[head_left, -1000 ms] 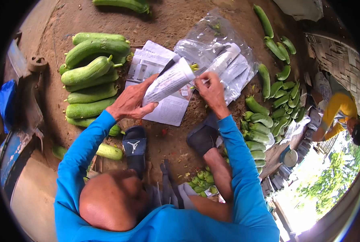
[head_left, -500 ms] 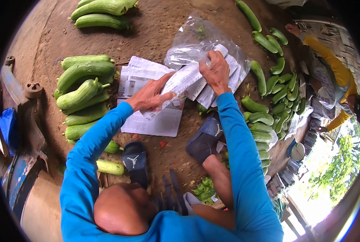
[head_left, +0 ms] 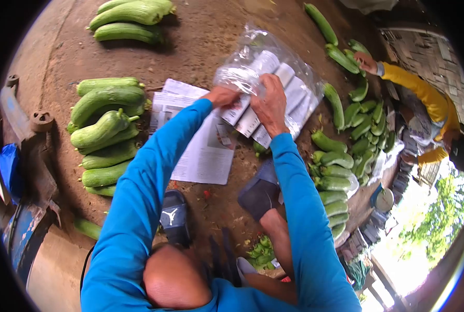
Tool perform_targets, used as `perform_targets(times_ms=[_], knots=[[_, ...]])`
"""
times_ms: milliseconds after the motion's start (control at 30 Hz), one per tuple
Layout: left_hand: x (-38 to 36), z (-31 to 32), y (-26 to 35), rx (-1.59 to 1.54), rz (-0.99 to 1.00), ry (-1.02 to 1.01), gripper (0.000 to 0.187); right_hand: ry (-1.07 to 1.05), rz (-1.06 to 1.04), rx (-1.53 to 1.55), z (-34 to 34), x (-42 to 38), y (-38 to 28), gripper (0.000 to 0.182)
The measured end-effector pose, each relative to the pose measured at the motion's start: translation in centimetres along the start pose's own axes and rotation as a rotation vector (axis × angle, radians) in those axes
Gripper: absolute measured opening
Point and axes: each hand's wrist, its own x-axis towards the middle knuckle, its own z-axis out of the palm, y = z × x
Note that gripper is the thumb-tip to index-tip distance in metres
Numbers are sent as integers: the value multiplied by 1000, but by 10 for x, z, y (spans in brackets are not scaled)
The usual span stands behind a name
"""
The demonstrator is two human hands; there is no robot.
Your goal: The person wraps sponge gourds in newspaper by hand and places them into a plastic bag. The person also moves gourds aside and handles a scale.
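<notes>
A clear plastic bag (head_left: 307,78) lies on the ground in front of me with several paper-wrapped rolls (head_left: 293,93) in it. Their lower ends stick out toward me, and the paper hides what is inside. At the bag's left edge, my left hand (head_left: 224,97) is closed on the plastic, beside the leftmost roll; its fingertips are partly hidden. My right hand (head_left: 271,106) lies over the rolls, fingers bent and closed on the bag's edge. Printed paper sheets (head_left: 203,156) are spread flat to the left, under my left forearm.
Long green gourds (head_left: 110,127) lie in a row at left, with more gourds (head_left: 133,13) at top left. Many smaller ones (head_left: 336,156) cover the right side. A co-worker in a yellow sleeve (head_left: 416,83) reaches in there. Rusty metal parts (head_left: 42,122) stand far left.
The paper roll I held in both hands now lies in the bag with the others. My left hand has moved right and up to the bag. The co-worker's hand has reached down to a gourd.
</notes>
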Motion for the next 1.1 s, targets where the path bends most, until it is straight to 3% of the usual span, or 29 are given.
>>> perform_targets(times_ms=[33, 100, 133, 167, 200, 233, 367, 433, 467, 533, 600, 667, 733, 833, 867, 967, 1000, 1033, 1100], knots=[[4, 17, -11, 41, 234, 260, 39, 32, -50, 27, 7, 0, 2, 33], [10, -3, 8, -329, -285, -119, 51, 5, -31, 10, 18, -5, 13, 43], [13, 12, 2, -52, -102, 118, 56, -25, -11, 33, 17, -2, 9, 44], [6, -10, 35, -111, 14, 544, 51, -69, 48, 31, 12, -2, 2, 44], [2, -12, 33, 250, 121, 583, 48, -94, 20, 13, 14, -4, 7, 45], [3, -26, 46, 170, -71, 471, 47, -87, 11, -4, 15, -5, 5, 45], [-16, -29, 55, 248, -32, 633, 40, -83, -16, -122, 22, -7, 12, 45], [-32, -51, 68, -20, -305, -91, 35, -103, -18, -133, 19, -5, 5, 44], [-47, -53, 71, -14, -312, -85, 35, -127, -12, -155, 17, -3, 2, 44], [-83, -48, 64, -143, -36, 278, 36, -154, 12, -149, 16, 0, 2, 46], [-116, -85, 65, -203, -75, 289, 38, -117, -82, -214, 13, -2, 6, 50], [-138, -112, 37, -7, 39, 521, 34, -138, 1, -185, -6, -8, -20, 53], [-154, -153, 19, -55, -230, 552, 32, 13, -62, -275, -20, -21, -41, 54], [-162, -193, -43, 117, -355, 702, 29, -18, -134, -225, -9, -63, -62, 51], [-162, -203, -64, 128, -422, 704, 29, -149, -199, -162, -1, -78, -69, 53], [-158, -239, -106, 577, -573, 637, 41, -456, -379, -23, 29, -129, -89, 62], [-155, -251, -112, 658, -635, 625, 47, -463, -374, -26, 39, -147, -93, 62], [-153, -256, -124, 827, -566, 676, 57, -523, -316, 8, 48, -163, -98, 67], [-150, -264, -133, 868, -564, 628, 66, -589, -254, 50, 60, -181, -99, 71]])
